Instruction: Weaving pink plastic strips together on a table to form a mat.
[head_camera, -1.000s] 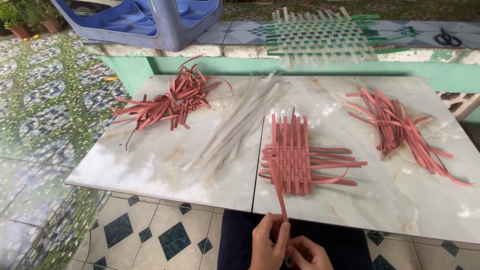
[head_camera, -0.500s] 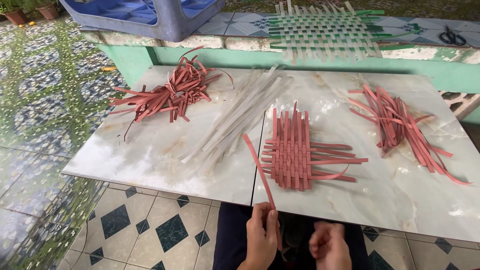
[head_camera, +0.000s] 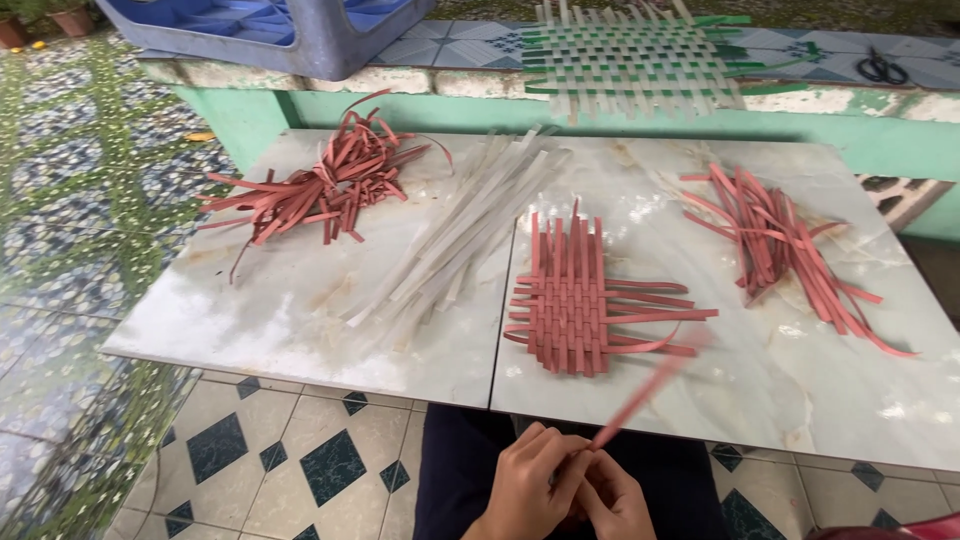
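Red woven mat (head_camera: 580, 305) on the table (head_camera: 300, 330) looks partly done, loose ends out; plenty of red strips (head_camera: 770, 240) and white strips (head_camera: 450, 240) unused. My left hand (head_camera: 525, 490) and right hand (head_camera: 615, 500), fingers pinched shut, hold one red strip (head_camera: 640, 395) below the table edge, blurred.

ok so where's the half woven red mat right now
In the head view the red woven mat lies near the middle of the marble table, just right of the pale strips and left of the right-hand red strip pile.

red strip (head_camera: 640, 395) motion-blurred, blue crate (head_camera: 270, 30) cut off
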